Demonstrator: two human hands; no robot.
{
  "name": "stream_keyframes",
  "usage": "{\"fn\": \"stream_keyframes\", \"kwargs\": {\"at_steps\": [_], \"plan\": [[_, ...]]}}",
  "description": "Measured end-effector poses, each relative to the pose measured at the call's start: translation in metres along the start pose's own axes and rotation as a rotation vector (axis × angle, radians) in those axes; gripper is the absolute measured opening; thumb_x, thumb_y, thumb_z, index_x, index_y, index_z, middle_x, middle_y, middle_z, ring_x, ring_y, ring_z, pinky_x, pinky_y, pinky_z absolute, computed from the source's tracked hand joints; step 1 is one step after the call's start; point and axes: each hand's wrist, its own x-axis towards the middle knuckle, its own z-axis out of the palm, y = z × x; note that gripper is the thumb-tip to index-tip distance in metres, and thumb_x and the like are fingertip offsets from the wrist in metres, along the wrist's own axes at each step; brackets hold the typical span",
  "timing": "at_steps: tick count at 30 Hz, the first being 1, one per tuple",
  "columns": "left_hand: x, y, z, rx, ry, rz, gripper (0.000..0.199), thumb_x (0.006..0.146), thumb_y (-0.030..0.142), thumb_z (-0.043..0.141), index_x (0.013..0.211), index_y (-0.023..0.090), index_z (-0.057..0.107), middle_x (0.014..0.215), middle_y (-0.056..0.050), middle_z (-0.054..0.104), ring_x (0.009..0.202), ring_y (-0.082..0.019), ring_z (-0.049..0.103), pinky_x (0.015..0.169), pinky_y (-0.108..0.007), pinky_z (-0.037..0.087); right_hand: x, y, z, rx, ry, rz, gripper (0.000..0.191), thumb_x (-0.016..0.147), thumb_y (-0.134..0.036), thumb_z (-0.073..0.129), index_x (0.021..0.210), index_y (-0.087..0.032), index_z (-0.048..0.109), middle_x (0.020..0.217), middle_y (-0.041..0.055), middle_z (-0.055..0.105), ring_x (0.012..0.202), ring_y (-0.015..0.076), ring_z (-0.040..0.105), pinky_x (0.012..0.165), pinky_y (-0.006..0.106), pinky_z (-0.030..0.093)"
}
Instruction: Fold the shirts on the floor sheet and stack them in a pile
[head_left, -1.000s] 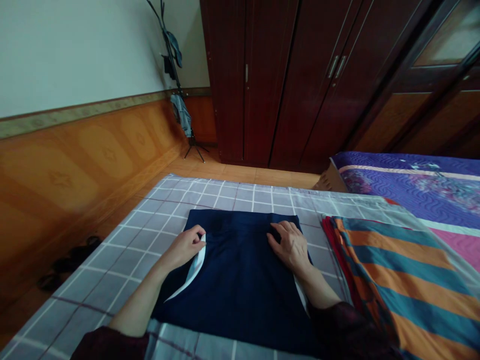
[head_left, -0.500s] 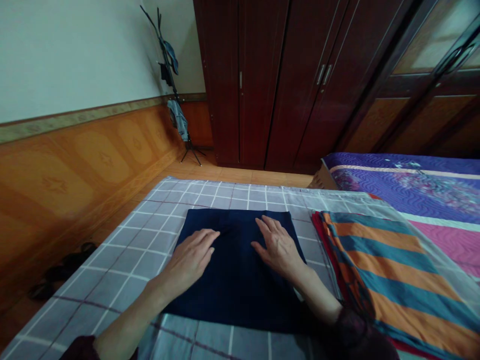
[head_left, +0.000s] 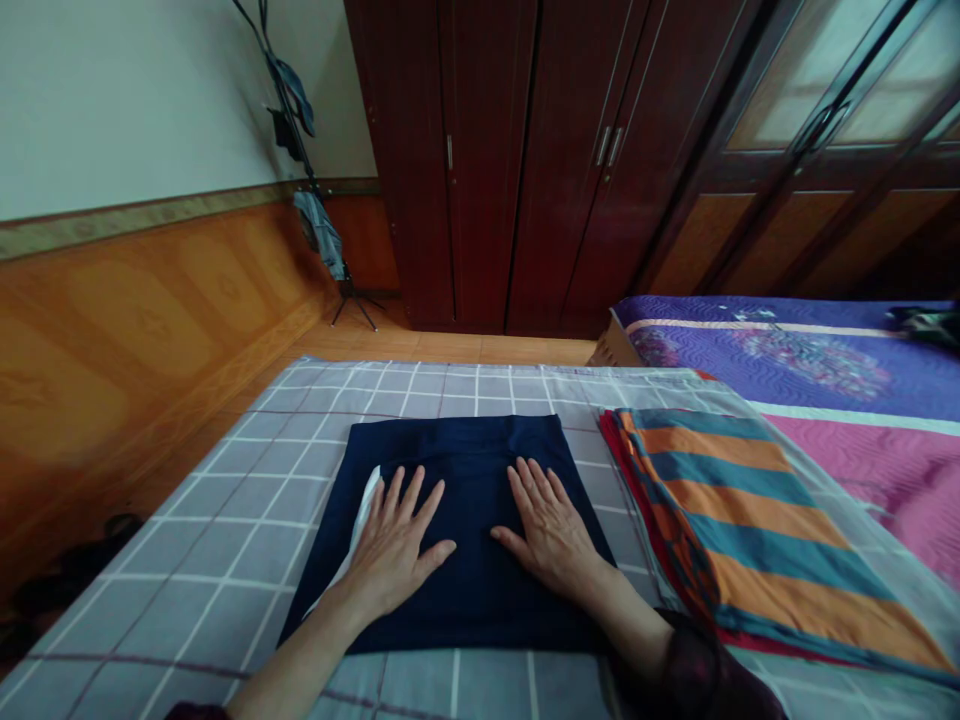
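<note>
A folded navy-blue garment (head_left: 465, 580) lies flat on the bed, its exact kind unclear. On its left half rests my left hand (head_left: 394, 555), palm down with fingers spread. A strip of white (head_left: 365, 515) shows along the left side of that hand, partly covered by it and the forearm. My right hand (head_left: 551, 530) lies flat on the garment's right part, thumb held apart from the fingers. Neither hand grips anything. To the right is a stack of folded clothes, with an orange and teal striped garment (head_left: 772, 530) on top and red cloth (head_left: 611, 440) beneath.
The bed carries a grey checked sheet (head_left: 247, 480). Beyond its right side is another bed with a purple and pink cover (head_left: 757, 350). A dark red wardrobe (head_left: 480, 180) stands at the back, with a coat rack (head_left: 304, 165) to its left.
Both hands have come down flat onto the navy garment, the left with fingers newly spread. A white strip now shows beside the left hand. The view has shifted slightly to the right.
</note>
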Motion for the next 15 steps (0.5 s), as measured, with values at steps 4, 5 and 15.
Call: {"fn": "stream_keyframes", "kwargs": {"at_steps": [4, 5, 15], "plan": [[0.001, -0.001, 0.007, -0.016, 0.019, -0.043, 0.073, 0.086, 0.063, 0.043, 0.147, 0.027, 0.025, 0.155, -0.013, 0.017, 0.14, -0.04, 0.011, 0.109, -0.06, 0.018, -0.007, 0.016, 0.005, -0.042, 0.041, 0.145, 0.08, 0.088, -0.061, 0.04, 0.139, 0.0, 0.036, 0.145, 0.0253, 0.033, 0.136, 0.0348, 0.027, 0.107, 0.05, 0.03], [0.001, -0.002, 0.008, -0.023, 0.017, -0.045, 0.073, 0.086, 0.063, 0.044, 0.147, 0.026, 0.026, 0.154, -0.013, 0.017, 0.14, -0.04, 0.011, 0.109, -0.06, 0.018, -0.007, 0.017, 0.003, -0.047, 0.028, 0.157, 0.079, 0.088, -0.06, 0.042, 0.139, 0.0, 0.037, 0.145, 0.0257, 0.034, 0.136, 0.0354, 0.028, 0.106, 0.05, 0.031], [0.026, 0.02, -0.062, -0.261, -0.146, 0.227, 0.051, 0.091, 0.039, 0.048, 0.141, 0.029, 0.038, 0.145, -0.004, 0.042, 0.135, -0.023, 0.036, 0.111, -0.044, 0.026, -0.018, -0.014, -0.032, -0.002, -0.077, -0.001, 0.065, 0.085, -0.046, 0.056, 0.137, -0.008, 0.045, 0.145, 0.02, 0.036, 0.134, 0.0337, 0.032, 0.108, 0.049, 0.032]]}}
